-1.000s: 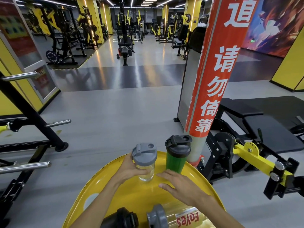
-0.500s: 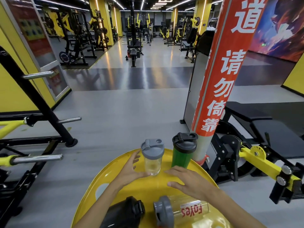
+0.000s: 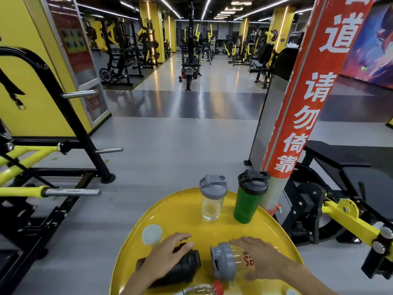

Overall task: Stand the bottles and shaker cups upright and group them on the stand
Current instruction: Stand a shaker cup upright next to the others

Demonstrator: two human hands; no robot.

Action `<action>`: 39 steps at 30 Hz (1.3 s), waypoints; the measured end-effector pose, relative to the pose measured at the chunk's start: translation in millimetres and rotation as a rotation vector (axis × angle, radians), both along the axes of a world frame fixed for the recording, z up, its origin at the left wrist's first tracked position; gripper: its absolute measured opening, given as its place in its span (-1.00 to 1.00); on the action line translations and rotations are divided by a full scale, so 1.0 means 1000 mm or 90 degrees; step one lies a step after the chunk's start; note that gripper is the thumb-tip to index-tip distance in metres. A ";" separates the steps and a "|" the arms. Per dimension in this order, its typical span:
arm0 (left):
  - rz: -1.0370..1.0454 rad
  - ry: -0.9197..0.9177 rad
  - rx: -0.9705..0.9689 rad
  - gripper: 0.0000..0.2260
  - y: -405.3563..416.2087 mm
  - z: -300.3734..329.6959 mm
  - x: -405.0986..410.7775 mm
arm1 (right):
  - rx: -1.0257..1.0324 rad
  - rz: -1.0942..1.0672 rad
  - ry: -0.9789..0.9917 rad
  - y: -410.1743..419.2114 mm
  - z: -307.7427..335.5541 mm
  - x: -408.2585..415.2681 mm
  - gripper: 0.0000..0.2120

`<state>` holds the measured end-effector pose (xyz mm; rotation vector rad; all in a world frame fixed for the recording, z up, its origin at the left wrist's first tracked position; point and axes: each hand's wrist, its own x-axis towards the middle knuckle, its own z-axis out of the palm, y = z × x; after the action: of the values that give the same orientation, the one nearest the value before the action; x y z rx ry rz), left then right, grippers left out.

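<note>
Black shaker (image 3: pixel 182 267) lying under loosely open left hand (image 3: pixel 164 255), open right hand (image 3: pixel 258 257) over toppled clear shaker (image 3: pixel 231 259)

Gym floor, head cam: I read white Chinese chars "道 请勿倚靠" running down the red pillar wrap (image 3: pixel 306 107) at right. Clear shaker cup (image 3: pixel 240 260) lying on the yellow stand (image 3: pixel 191 201) shows red lettering, partly under my right hand (image 3: pixel 258 257); only approx. "s" legible. Wall posters (image 3: pixel 71 39) at left too blurred to read.
</note>
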<state>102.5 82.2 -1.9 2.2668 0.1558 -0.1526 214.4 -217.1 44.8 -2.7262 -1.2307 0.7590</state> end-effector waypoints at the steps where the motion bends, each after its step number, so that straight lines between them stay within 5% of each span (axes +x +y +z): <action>1: -0.001 0.000 0.022 -0.52 -0.001 0.002 -0.001 | 0.002 -0.007 -0.008 0.001 -0.001 0.000 -0.05; 6: -0.002 0.001 0.086 -0.58 -0.006 0.012 -0.002 | 0.062 -0.068 -0.042 0.004 -0.005 -0.005 -0.06; 13: -0.015 0.000 0.098 -0.68 -0.007 0.012 -0.002 | 0.350 -0.207 -0.010 0.010 0.020 -0.006 -0.12; 22: -0.035 -0.022 0.106 -0.55 -0.004 0.006 -0.002 | 0.653 -0.419 0.057 0.012 0.021 0.001 -0.21; 34: -0.022 0.014 0.064 -0.44 -0.002 0.009 0.000 | 0.728 -0.602 0.122 0.000 -0.015 0.008 -0.16; 39: -0.024 0.017 0.069 -0.57 -0.003 0.009 0.000 | 0.721 -0.608 0.122 -0.004 -0.023 0.013 -0.18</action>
<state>102.1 79.6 7.0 2.3780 0.1375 -0.1988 227.7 -221.4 21.8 -1.8082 -0.0771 0.0928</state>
